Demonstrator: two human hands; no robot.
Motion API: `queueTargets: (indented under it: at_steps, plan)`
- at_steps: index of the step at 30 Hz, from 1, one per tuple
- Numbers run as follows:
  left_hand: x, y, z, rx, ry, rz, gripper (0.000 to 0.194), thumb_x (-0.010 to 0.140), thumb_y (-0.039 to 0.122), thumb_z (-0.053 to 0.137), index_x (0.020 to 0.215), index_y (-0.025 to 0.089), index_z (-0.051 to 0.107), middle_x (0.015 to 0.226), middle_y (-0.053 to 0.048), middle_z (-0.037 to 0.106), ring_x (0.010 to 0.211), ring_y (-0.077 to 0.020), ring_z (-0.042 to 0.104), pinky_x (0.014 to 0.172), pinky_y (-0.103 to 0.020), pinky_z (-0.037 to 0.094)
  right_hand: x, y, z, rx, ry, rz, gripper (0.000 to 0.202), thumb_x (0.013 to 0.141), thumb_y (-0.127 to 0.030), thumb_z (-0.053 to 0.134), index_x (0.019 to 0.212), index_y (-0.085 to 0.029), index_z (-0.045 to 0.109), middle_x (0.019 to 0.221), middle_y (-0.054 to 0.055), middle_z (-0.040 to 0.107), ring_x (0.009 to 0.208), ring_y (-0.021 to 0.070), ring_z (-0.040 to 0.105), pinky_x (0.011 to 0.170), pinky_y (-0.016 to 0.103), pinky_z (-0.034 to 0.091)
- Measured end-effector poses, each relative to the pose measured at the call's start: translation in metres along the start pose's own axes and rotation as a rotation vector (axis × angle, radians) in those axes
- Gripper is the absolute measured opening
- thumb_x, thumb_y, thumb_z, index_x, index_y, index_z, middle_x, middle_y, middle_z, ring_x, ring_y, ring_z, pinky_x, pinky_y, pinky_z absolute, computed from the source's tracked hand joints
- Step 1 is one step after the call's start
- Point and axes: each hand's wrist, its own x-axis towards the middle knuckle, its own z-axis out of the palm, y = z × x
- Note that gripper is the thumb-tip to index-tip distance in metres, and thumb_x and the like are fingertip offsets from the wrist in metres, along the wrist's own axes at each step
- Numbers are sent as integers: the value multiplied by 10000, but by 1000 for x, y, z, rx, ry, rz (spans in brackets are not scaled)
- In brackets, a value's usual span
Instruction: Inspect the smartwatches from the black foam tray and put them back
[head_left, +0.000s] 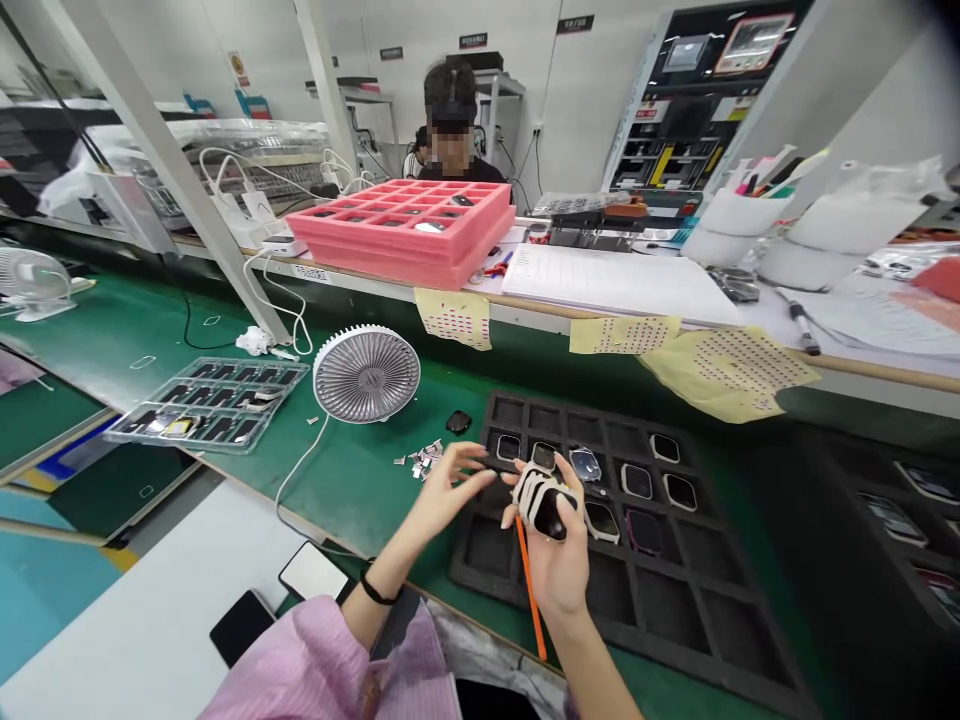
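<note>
My right hand (pixel 559 560) is wrapped round a stack of pale watch cases (pixel 534 490), with a dark-faced watch (pixel 553 514) at the near end under the thumb. An orange stick (pixel 531 590) juts out below that hand. Just to the left, my left hand (pixel 448 485) has its fingers apart and nothing in them. Both hands are over the left part of a black foam tray (pixel 671 605), whose compartments hold several watch cases, such as a white-framed one (pixel 637 481) and a dark red one (pixel 643 532). Small pale pieces (pixel 427 459) lie left of the tray.
A white fan (pixel 367 375) stands on the green bench, with a clear tray of parts (pixel 206 402) to its left. Pink foam trays (pixel 405 240) and papers (pixel 607 283) lie on the raised shelf. Two phones (pixel 313 571) (pixel 244 628) are at lower left. A person (pixel 450 120) sits opposite.
</note>
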Motion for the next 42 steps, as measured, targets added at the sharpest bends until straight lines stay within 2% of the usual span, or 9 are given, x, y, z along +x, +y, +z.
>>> queueTargets:
  at_steps: [3,5,8,16,20,24,27,31,42]
  plan:
    - [12,-17,-37,731,229,117,160,844,240,575,984,214,645,1043,-66,615,1032,-258,542,861,-369,432,3,-8,0,35,12,85,455,841,-392,517,1273,-263,453,995,102,680,792,243,652,484,291,463]
    - [18,-27,-51,954,172,115,173,854,240,563,1001,217,654,1038,-71,623,997,-262,557,822,-366,437,4,-10,0,62,36,134,444,847,-395,508,1266,-254,466,991,107,684,781,240,653,477,289,462]
    - [24,-38,-56,1044,90,116,160,860,212,543,964,210,665,1016,-71,629,947,-243,576,785,-345,442,2,-10,1,98,42,179,466,841,-386,515,1284,-251,459,994,106,685,779,242,657,479,293,464]
    - [37,-44,-57,962,58,136,113,791,119,533,733,179,609,803,-56,640,807,-211,598,717,-312,467,2,-11,6,147,16,195,444,842,-402,521,1254,-244,477,981,104,685,766,218,655,491,258,441]
    - [38,-32,-55,911,51,151,128,798,111,494,819,174,603,775,-45,633,757,-193,597,690,-297,476,2,-9,7,163,4,171,430,853,-403,516,1251,-244,476,994,106,680,775,220,652,492,259,430]
    - [15,6,-29,639,144,276,228,897,212,442,1059,171,597,874,-51,607,744,-161,576,703,-284,473,2,-5,11,136,7,115,424,859,-411,511,1246,-241,481,1011,110,678,805,233,650,508,279,436]
    - [-12,31,4,365,172,361,195,912,261,491,1017,191,640,876,-44,624,774,-154,584,702,-257,465,1,-2,13,123,27,79,424,855,-423,505,1241,-249,480,1014,100,684,854,241,648,580,331,478]
    - [-33,39,39,221,128,417,180,891,226,553,1009,204,687,838,-39,644,694,-133,577,647,-241,457,-1,1,13,109,68,60,459,833,-451,507,1253,-271,467,1084,86,679,1000,255,625,781,432,493]
    - [-35,29,47,190,320,541,225,851,152,602,1030,225,718,829,-36,649,670,-122,579,602,-227,477,-7,2,17,166,65,46,473,808,-434,537,1245,-271,458,1099,85,673,1056,258,618,932,517,440]
